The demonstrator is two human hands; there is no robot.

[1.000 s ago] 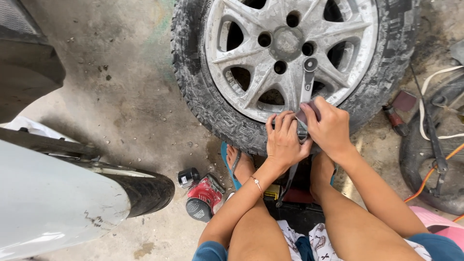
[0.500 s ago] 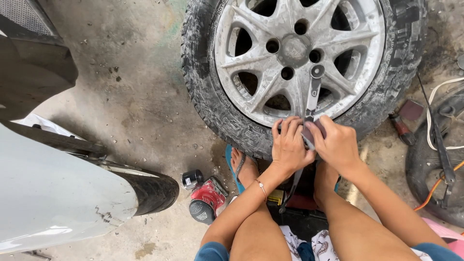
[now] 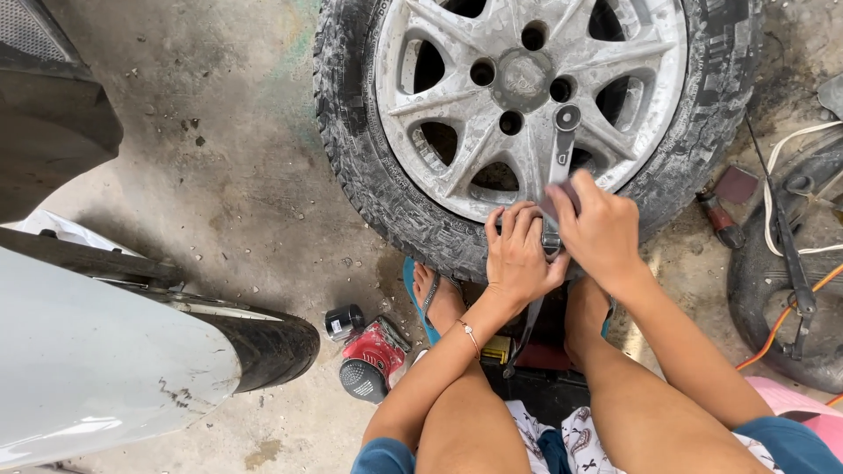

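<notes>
Lying flat on the concrete floor [image 3: 237, 175], the tyre [image 3: 369, 175] carries a grey alloy wheel [image 3: 527, 79]. A metal wrench [image 3: 562, 145] rests on its spokes, both the left hand [image 3: 518, 259] and right hand [image 3: 601, 233] closed around the handle at the tyre's near edge.

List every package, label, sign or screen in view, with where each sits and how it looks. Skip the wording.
No signs or screens.
Small canister: on the concrete left of the sandalled foot, a short black cylinder with a silvery top.
Red and black power tool: just below the canister, with a pale label patch on its red casing.
Yellow label: under the left hand, a small rectangle on a dark object; details unclear.
</notes>
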